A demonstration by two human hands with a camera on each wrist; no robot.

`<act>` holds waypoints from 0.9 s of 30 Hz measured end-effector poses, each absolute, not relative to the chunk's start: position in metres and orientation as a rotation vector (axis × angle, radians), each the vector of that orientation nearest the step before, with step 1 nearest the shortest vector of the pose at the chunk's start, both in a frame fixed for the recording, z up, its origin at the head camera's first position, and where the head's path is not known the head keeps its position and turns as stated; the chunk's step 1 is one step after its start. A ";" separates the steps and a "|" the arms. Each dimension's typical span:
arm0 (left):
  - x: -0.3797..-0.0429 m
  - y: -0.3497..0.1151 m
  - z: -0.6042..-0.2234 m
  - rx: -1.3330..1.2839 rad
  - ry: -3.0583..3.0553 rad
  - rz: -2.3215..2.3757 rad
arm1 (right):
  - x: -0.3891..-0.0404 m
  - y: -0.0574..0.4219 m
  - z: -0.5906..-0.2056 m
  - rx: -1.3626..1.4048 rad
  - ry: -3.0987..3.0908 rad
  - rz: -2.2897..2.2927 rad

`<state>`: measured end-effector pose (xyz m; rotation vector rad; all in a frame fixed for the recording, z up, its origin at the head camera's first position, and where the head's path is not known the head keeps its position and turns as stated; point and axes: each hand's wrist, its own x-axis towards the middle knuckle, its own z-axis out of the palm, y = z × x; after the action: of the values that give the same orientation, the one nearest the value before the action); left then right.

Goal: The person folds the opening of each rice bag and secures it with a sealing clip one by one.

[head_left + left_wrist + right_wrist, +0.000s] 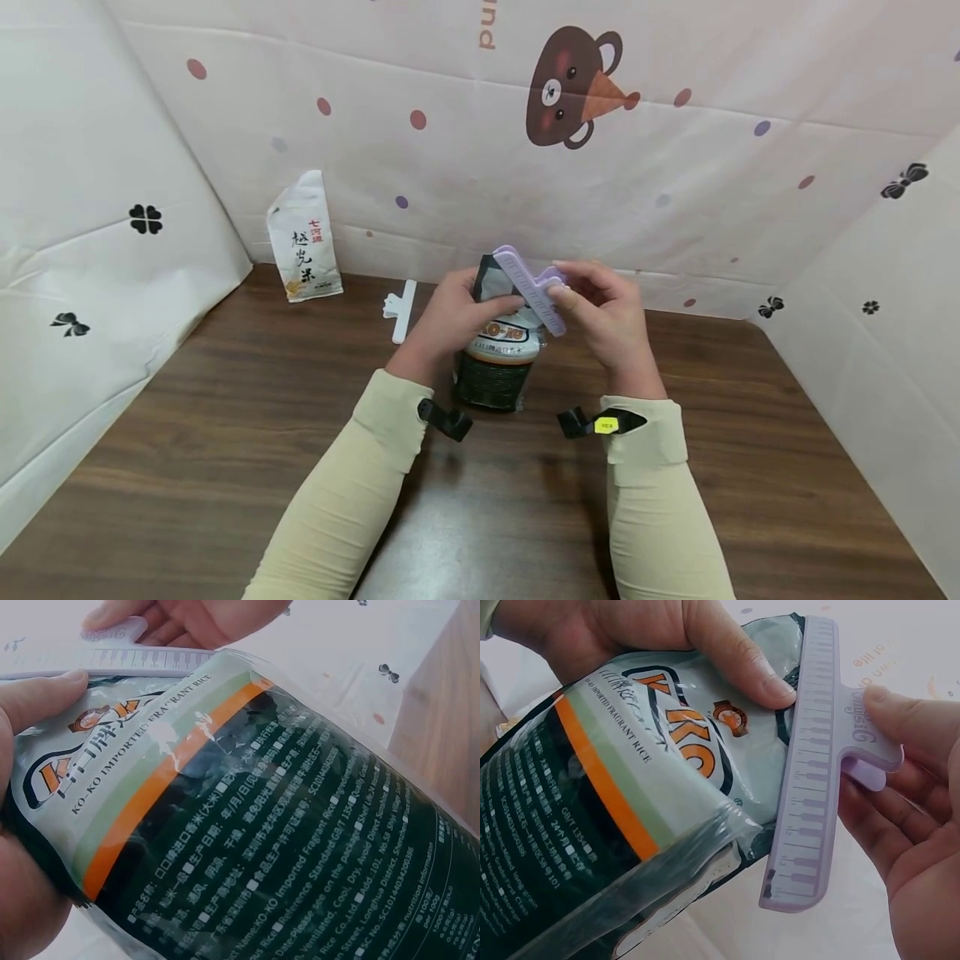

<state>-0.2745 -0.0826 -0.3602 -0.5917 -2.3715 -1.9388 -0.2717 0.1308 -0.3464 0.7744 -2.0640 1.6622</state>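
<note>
A dark green rice bag [491,379] with a pale top and an orange stripe stands on the table, labelled KO-KO fragrant rice. My left hand [459,321] grips its upper part, the thumb [761,675] lying across the pale front close to the clip. With thumb and fingers, my right hand [611,317] pinches the handle of a purple bag clip [806,772]. The clip's long bar, printed with piano keys, lies slanted across the bag's top edge. In the left wrist view, the bag's printed front [247,802] fills most of the picture.
A white bag clip [405,312] lies on the brown table [262,467] left of the bag. Farther left, a white rice bag [303,242] leans against the cloth backdrop [450,167]. Cloth walls enclose the back and both sides.
</note>
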 end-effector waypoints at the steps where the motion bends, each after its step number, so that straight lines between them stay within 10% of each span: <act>1: -0.274 -0.082 -0.360 -0.594 -2.366 -1.943 | -0.271 0.131 -0.346 0.760 -2.072 1.671; 27: -0.285 -0.122 -0.357 -0.631 -2.492 -1.839 | -0.290 0.144 -0.366 0.666 -2.473 1.775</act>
<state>-0.2846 -0.1219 -0.3574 -0.6309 -2.4919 -1.8391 -0.2904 0.1438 -0.3663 0.6662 -2.4729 1.7751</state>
